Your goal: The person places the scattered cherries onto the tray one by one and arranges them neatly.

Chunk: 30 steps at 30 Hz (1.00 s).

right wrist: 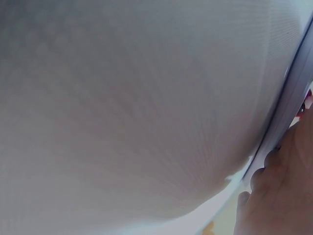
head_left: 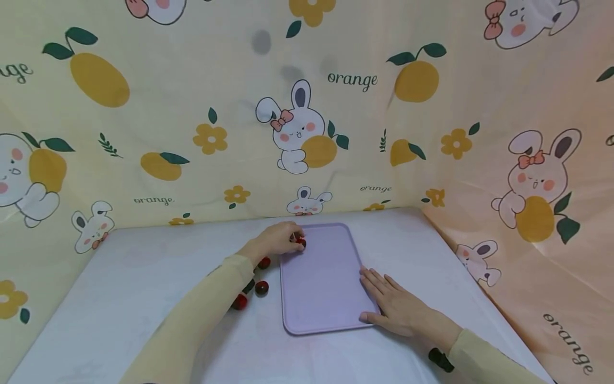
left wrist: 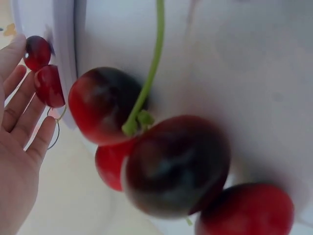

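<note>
At the far left corner of a light purple tray (head_left: 326,282), my left hand (head_left: 275,240) holds a couple of dark red cherries (head_left: 300,242) between thumb and fingers. In the left wrist view those held cherries (left wrist: 37,53) lie by the fingertips, against the tray's rim, and a thin green stem hangs from the lower one. More cherries (head_left: 261,288) rest on the table left of the tray, partly hidden by my left forearm. My right hand (head_left: 398,306) lies with its fingers extended on the tray's right edge, thumb apart from the fingers.
A white-covered table (head_left: 403,240) carries everything, backed by a cream curtain (head_left: 216,80) printed with rabbits and oranges. Close to the left wrist camera sit several loose cherries (left wrist: 178,164), one with a long green stem. A small black object (head_left: 440,360) shows by the right wrist.
</note>
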### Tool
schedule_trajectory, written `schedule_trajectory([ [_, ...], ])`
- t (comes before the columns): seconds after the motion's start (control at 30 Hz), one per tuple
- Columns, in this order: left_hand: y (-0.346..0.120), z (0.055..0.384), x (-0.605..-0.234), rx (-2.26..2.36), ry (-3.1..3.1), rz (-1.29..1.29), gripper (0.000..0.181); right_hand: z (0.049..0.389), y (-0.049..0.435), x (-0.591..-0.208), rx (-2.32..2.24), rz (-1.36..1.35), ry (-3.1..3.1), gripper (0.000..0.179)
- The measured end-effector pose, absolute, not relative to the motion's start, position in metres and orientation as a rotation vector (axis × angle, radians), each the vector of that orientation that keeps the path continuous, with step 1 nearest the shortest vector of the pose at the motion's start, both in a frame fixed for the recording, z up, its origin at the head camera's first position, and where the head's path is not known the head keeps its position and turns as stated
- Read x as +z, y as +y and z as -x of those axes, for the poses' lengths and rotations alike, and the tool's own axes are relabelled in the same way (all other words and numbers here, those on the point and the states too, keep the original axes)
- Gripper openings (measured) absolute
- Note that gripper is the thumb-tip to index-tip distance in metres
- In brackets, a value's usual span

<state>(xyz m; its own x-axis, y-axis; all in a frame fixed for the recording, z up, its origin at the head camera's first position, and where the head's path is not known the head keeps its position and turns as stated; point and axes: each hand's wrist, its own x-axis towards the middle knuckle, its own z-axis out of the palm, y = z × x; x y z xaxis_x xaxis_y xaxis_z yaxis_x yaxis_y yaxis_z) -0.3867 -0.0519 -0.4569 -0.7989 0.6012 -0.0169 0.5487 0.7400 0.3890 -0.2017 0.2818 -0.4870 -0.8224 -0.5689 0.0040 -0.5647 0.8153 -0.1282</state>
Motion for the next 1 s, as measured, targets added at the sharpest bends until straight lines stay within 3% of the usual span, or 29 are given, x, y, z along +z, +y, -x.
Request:
schedule_trajectory([
  [1.0,-0.144,0.346,-0.428,0.792,2.870,-0.894,0.029,0.203,0.280,-0.492,-0.187,0.904,2.981,0.091],
])
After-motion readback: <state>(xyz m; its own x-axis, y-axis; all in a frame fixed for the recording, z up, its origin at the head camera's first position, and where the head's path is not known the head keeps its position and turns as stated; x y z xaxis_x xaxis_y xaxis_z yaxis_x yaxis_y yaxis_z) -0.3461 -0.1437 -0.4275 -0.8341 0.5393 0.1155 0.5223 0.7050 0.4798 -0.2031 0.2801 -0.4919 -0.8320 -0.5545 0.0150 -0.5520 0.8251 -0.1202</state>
